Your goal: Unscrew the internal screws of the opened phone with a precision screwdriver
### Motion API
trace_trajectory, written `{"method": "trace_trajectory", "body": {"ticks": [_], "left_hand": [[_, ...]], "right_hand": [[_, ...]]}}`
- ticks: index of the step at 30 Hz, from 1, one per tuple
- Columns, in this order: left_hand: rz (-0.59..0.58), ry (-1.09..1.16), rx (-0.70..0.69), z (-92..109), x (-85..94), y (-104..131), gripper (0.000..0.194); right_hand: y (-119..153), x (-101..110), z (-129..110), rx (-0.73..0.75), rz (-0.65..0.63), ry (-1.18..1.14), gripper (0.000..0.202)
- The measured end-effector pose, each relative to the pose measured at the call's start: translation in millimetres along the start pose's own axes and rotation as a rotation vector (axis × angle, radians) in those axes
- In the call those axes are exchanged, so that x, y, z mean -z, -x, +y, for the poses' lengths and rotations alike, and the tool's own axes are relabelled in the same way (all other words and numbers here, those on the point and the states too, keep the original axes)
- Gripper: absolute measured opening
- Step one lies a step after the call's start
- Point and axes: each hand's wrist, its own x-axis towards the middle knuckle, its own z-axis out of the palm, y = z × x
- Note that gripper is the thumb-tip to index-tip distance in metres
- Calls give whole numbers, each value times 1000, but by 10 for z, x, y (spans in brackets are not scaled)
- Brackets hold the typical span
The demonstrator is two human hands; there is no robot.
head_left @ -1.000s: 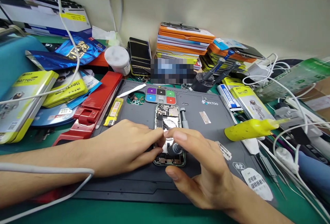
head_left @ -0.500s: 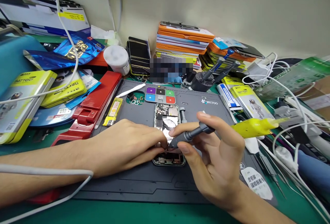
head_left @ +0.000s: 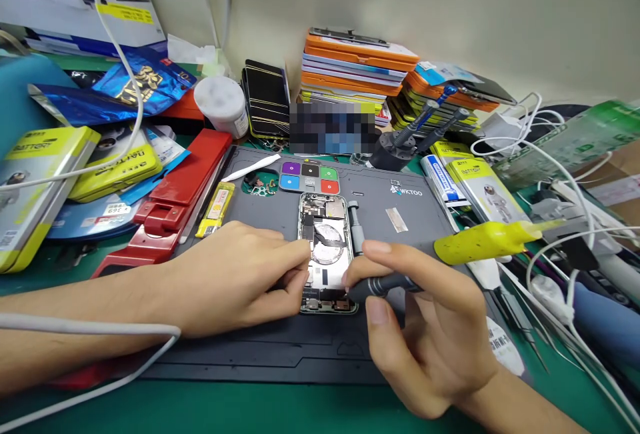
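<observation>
An opened smartphone (head_left: 330, 274) lies on the dark grey repair mat (head_left: 240, 351), its inner parts and a round coil showing. My left hand (head_left: 255, 274) is closed at the phone's left edge, thumb and bent fingers pinched against it; the fingertips are partly hidden. In my right hand (head_left: 430, 321) a dark grey screwdriver (head_left: 383, 285) is gripped between thumb and fingers, over the phone's lower right edge. Its tip cannot be made out. A second grey screwdriver (head_left: 357, 224) rests just right of the phone.
Beyond the phone sits a coloured screw tray (head_left: 310, 177). A yellow battery pack (head_left: 216, 209) and red clamp-like tool (head_left: 170, 214) lie left. A yellow bottle (head_left: 480, 242) and white cables (head_left: 583, 221) crowd the right. A tool holder (head_left: 393, 151) and stacked boxes (head_left: 355, 64) stand behind.
My right hand has drawn the screwdriver right and away from the phone's lower middle. My left hand has shifted slightly left, uncovering more of the phone.
</observation>
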Motion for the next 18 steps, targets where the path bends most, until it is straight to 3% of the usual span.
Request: {"method": "trace_trajectory", "body": {"ticks": [14,18], "left_hand": [[-50,-94,66,-6,1,-10,19],[-57,-87,70,-8,3,-23,18]], "right_hand": [[-14,0,27,5,-47,5,69],[-84,-17,45,46,-44,36,55]]}}
